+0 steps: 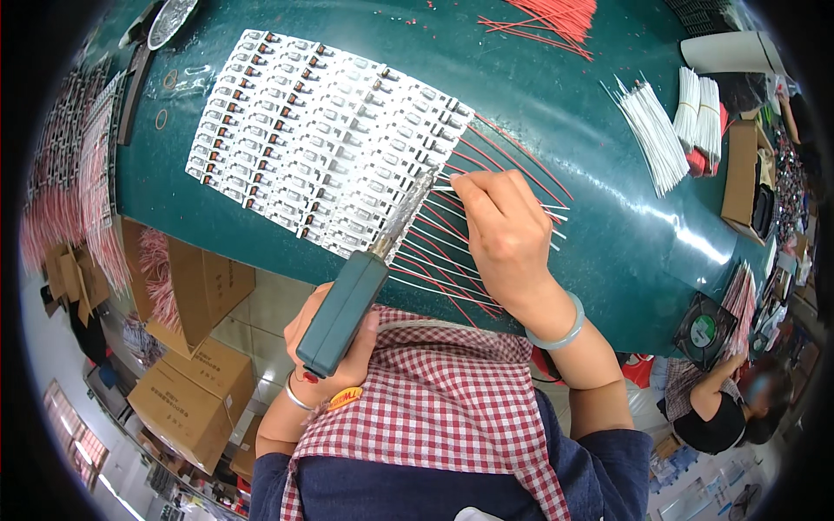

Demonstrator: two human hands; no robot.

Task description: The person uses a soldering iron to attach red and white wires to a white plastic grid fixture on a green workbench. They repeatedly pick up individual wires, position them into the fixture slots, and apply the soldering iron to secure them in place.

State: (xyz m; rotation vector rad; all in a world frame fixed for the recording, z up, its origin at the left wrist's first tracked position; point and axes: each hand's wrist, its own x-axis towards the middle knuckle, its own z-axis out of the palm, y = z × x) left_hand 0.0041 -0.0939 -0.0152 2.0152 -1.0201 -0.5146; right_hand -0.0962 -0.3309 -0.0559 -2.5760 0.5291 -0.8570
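green tool wrapped in left hand, apparently pinches a wire steady between right hand's fingertips, white modules just left of them.

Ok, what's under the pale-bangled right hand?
Thin red and white wires show on both sides of the right hand, over the dark green tabletop; whatever lies directly beneath is covered.

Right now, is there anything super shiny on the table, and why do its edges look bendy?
In the head view, yes, bright white glare streaks the right side of the green table; in the head view, the edges curve because the fisheye lens bends straight lines; also in the head view, the white parts look very bright.
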